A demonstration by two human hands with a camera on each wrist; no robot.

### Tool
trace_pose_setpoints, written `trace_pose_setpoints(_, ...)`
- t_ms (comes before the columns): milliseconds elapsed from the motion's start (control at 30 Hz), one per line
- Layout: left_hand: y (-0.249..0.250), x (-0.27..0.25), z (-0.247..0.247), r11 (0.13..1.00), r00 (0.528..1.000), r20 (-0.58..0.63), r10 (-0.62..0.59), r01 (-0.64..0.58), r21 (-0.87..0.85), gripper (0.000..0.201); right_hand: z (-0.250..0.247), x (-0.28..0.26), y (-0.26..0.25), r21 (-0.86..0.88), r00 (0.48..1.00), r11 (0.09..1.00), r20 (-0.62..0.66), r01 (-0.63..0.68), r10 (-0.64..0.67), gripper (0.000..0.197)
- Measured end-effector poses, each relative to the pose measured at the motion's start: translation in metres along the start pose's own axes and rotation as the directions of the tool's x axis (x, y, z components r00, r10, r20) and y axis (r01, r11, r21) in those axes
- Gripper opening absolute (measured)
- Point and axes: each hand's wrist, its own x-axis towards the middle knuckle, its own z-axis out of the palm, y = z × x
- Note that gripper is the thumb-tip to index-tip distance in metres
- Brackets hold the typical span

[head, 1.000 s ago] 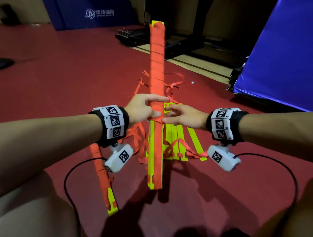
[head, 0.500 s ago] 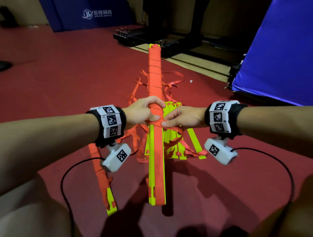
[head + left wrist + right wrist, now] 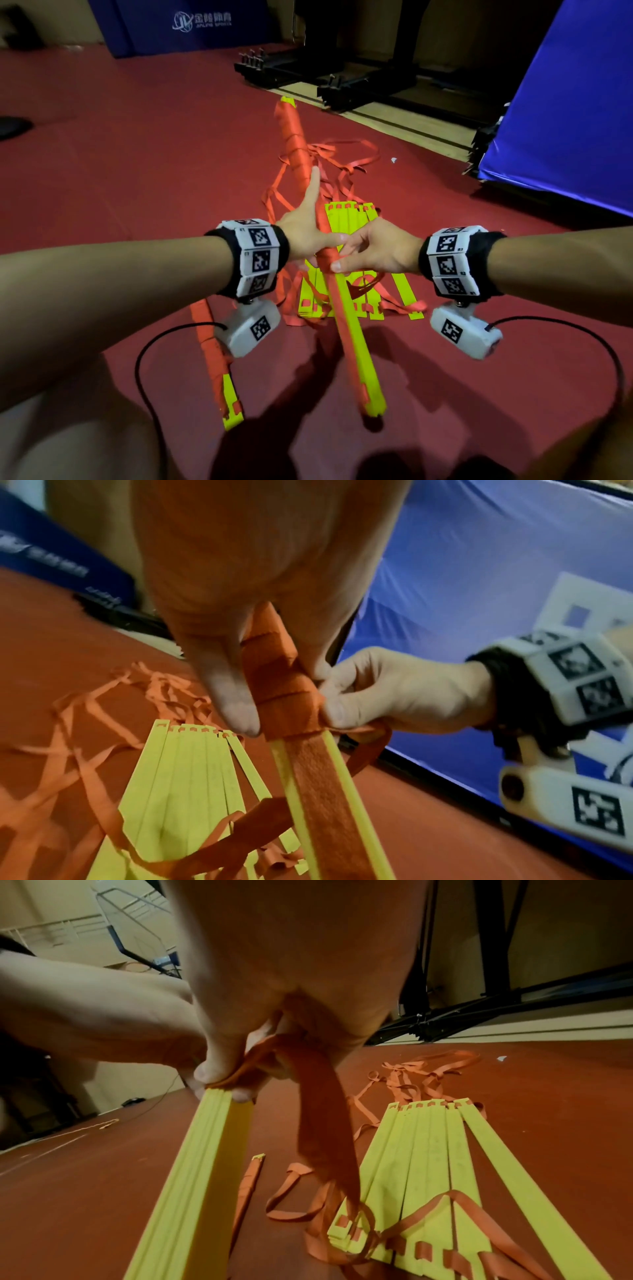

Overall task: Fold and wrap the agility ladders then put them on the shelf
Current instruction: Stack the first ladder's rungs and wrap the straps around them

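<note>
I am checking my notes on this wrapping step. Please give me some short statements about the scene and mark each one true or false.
1. The left hand holds the bundle being wrapped. True.
2. The right hand pinches the orange strap. True.
3. The bundle is wrapped over its whole length. False: its near half is bare yellow.
4. No rungs lie on the floor. False: loose rungs lie under the hands.
5. A second bundle lies at the left. True.

floor: dark red mat point(image 3: 144, 144) | 11 o'clock: blue pad point(image 3: 164, 31) with white logo against beige wall | 12–1 o'clock: black metal frame point(image 3: 342, 75) on wooden strip | 2 o'clock: blue padded mat point(image 3: 565, 113), tilted | light: dim
</note>
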Motion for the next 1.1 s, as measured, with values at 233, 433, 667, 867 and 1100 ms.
trace_pose_setpoints(233, 0.000, 0.003, -0.011, 0.995, 0.999, -0.012, 0.040, -0.041, -0.090, 0.122, -0.006, 0.010, -0.013, -0.072, 0.980, 0.983, 0.100, -0.167, 0.174, 0.038)
trace_pose_setpoints(433, -0.001, 0.009, -0.024, 0.955, 0.982, 0.089, 0.168, -0.139, -0.261, 0.121, -0.005, 0.007, -0.024, -0.035, 0.950, 0.977, 0.231, -0.210, 0.212, 0.046)
trace_pose_setpoints(667, 0.006, -0.004, -0.022, 0.990, 0.998, 0.049, 0.030, -0.024, -0.136, 0.118, 0.007, 0.006, -0.010, -0.117, 0.996, 0.990, -0.044, -0.076, 0.071, 0.047)
trace_pose_setpoints(867, 0.005, -0.001, -0.019, 0.983, 0.997, -0.018, -0.079, 0.075, -0.169, 0.131, 0.008, 0.007, -0.015, -0.188, 0.997, 0.981, -0.077, -0.041, 0.027, 0.046)
trace_pose_setpoints(1100, 0.001, -0.001, -0.017, 0.989, 0.997, -0.006, -0.074, 0.073, -0.130, 0.128, -0.002, 0.011, -0.021, -0.071, 0.969, 0.993, 0.225, -0.092, 0.106, 0.032)
